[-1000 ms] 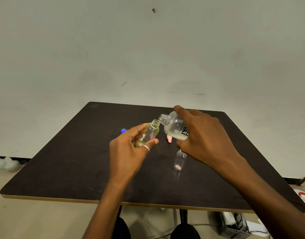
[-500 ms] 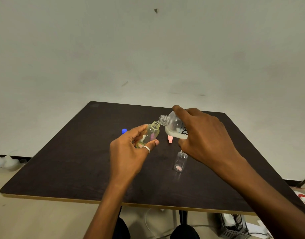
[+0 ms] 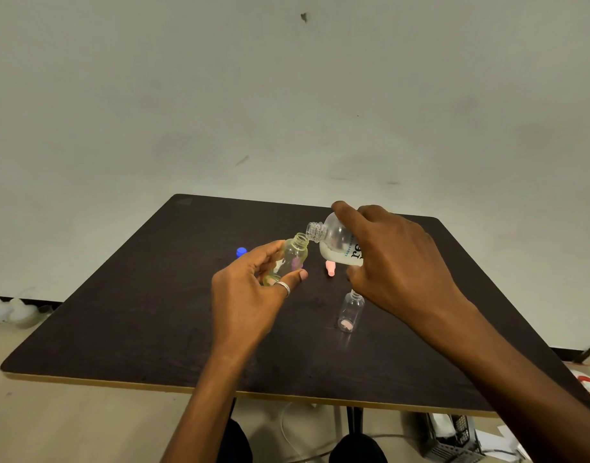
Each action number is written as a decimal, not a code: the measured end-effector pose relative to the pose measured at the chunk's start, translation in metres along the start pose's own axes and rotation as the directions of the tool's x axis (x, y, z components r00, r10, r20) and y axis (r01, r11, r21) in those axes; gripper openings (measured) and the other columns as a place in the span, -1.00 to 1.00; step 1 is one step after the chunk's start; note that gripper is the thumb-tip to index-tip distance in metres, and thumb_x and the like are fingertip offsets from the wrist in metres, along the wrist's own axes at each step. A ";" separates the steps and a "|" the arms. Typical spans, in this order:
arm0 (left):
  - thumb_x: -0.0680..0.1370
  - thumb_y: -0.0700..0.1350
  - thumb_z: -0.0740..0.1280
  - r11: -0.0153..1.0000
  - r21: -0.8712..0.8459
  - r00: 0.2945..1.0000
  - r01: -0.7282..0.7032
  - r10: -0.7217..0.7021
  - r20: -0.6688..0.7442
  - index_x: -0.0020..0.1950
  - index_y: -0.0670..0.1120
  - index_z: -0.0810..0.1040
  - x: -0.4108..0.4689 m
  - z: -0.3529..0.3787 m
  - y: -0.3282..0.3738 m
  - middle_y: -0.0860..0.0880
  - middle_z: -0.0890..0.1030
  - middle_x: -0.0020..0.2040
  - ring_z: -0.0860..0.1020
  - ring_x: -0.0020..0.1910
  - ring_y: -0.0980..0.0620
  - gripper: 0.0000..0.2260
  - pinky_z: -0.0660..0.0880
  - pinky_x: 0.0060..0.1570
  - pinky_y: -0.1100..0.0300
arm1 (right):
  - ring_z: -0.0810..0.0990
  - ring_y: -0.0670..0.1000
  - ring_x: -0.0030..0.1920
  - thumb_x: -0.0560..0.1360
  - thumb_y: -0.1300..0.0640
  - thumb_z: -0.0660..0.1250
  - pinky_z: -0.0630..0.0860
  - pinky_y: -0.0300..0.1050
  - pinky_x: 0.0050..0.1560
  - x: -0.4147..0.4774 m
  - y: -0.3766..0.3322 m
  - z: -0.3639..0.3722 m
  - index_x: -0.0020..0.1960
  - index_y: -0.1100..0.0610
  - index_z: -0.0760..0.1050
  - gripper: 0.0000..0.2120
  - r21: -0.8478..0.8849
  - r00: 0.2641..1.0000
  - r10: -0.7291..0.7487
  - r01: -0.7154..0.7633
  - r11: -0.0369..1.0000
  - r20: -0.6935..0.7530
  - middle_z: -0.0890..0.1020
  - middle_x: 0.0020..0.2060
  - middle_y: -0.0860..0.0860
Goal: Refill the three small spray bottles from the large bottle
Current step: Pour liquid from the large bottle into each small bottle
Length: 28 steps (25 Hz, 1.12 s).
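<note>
**Q:** Where is the large clear plastic bottle with the printed label [image 3: 338, 247]?

**A:** Centre frame, above the dark wooden table [image 3: 136, 312]. The right hand [image 3: 397, 262] grips its body with curled fingers. Its long axis lies near horizontal. The open neck points frame-left, just beside the rim of the small yellowish clear bottle [image 3: 295, 253].

**Q:** And that one?

**A:** The left hand [image 3: 250, 295] holds it between thumb and fingers, tilted, mouth toward upper right.

**Q:** Anything else?

**A:** A small colourless bottle [image 3: 350, 310] stands upright below the right hand.
</note>
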<state>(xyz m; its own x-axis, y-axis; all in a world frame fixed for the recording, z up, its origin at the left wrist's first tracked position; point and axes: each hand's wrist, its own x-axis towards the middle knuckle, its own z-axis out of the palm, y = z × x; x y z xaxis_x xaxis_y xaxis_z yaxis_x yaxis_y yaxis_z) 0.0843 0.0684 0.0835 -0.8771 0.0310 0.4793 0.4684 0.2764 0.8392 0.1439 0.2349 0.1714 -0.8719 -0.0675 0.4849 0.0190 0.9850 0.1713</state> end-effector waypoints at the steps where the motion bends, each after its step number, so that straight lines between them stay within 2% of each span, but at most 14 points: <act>1: 0.35 -0.04 0.59 1.000 -0.001 1.000 0.001 -0.001 0.000 0.27 -0.02 0.62 0.000 0.000 0.000 0.08 0.67 0.12 0.57 -0.03 0.32 -0.50 0.43 -0.03 0.59 | 0.53 0.06 -0.07 0.36 0.12 0.40 0.30 -0.15 -0.16 0.000 0.000 0.000 0.41 -0.07 0.23 -0.33 0.003 1.000 -0.002 0.002 1.000 0.002 0.57 0.03 -0.01; 5: 0.35 -0.02 0.59 1.000 0.003 1.000 -0.007 0.007 0.003 0.26 0.00 0.62 0.001 0.001 -0.001 0.09 0.67 0.13 0.60 0.03 0.25 -0.51 0.46 0.01 0.55 | 0.55 0.09 -0.01 0.37 0.11 0.41 0.30 -0.15 -0.12 0.001 0.001 0.001 0.44 -0.06 0.22 -0.30 0.012 1.000 -0.016 0.016 1.000 -0.010 0.57 0.08 0.01; 12: 0.35 -0.01 0.59 1.000 0.006 1.000 -0.001 0.001 0.002 0.26 0.01 0.62 0.001 0.000 -0.001 0.17 0.64 0.07 0.56 -0.04 0.37 -0.51 0.43 -0.03 0.59 | 0.55 0.10 -0.02 0.36 0.15 0.41 0.29 -0.13 -0.12 0.001 0.001 0.001 0.43 -0.04 0.25 -0.31 0.005 0.999 -0.021 0.021 1.000 -0.025 0.58 0.04 0.02; 17: 0.35 -0.01 0.59 1.000 0.012 1.000 0.004 -0.004 0.002 0.27 0.01 0.61 0.000 0.001 -0.002 0.09 0.67 0.13 0.60 0.04 0.24 -0.50 0.44 0.03 0.54 | 0.55 0.10 0.05 0.38 0.12 0.44 0.42 -0.07 -0.03 0.002 -0.001 -0.001 0.45 -0.04 0.23 -0.29 0.014 1.000 -0.031 0.031 0.999 -0.003 0.56 0.11 0.03; 20: 0.34 -0.01 0.59 1.000 0.012 1.000 0.001 -0.001 -0.004 0.26 0.00 0.61 0.000 0.001 -0.001 0.11 0.66 0.10 0.58 -0.02 0.32 -0.50 0.44 0.01 0.57 | 0.54 0.10 0.02 0.37 0.14 0.41 0.31 -0.11 -0.08 0.002 -0.001 -0.001 0.44 -0.04 0.23 -0.30 0.003 0.999 -0.032 0.032 0.999 -0.013 0.56 0.08 0.02; 24: 0.34 -0.02 0.59 1.000 0.004 1.000 0.007 -0.007 -0.001 0.26 0.01 0.62 -0.001 0.000 0.000 0.23 0.59 0.03 0.52 -0.10 0.47 -0.51 0.42 -0.05 0.61 | 0.54 0.11 -0.01 0.35 0.15 0.41 0.27 -0.12 -0.08 0.002 -0.002 0.000 0.43 -0.04 0.24 -0.30 -0.014 0.999 -0.037 0.037 0.999 -0.020 0.56 0.05 0.02; 28: 0.35 -0.03 0.59 1.000 0.003 1.000 0.008 -0.008 0.000 0.27 0.00 0.61 0.000 0.000 -0.001 0.14 0.64 0.09 0.58 -0.02 0.30 -0.50 0.42 -0.02 0.61 | 0.53 0.10 0.01 0.36 0.15 0.41 0.25 -0.13 -0.08 0.003 -0.002 -0.001 0.44 -0.05 0.22 -0.29 -0.026 0.999 -0.040 0.040 0.999 -0.023 0.56 0.06 0.01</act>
<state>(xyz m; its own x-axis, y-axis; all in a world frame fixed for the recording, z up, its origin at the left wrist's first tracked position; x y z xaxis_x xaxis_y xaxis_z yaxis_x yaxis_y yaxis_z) 0.0839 0.0684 0.0828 -0.8807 0.0285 0.4727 0.4611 0.2792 0.8423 0.1420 0.2324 0.1729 -0.8607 -0.1108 0.4969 -0.0032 0.9772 0.2123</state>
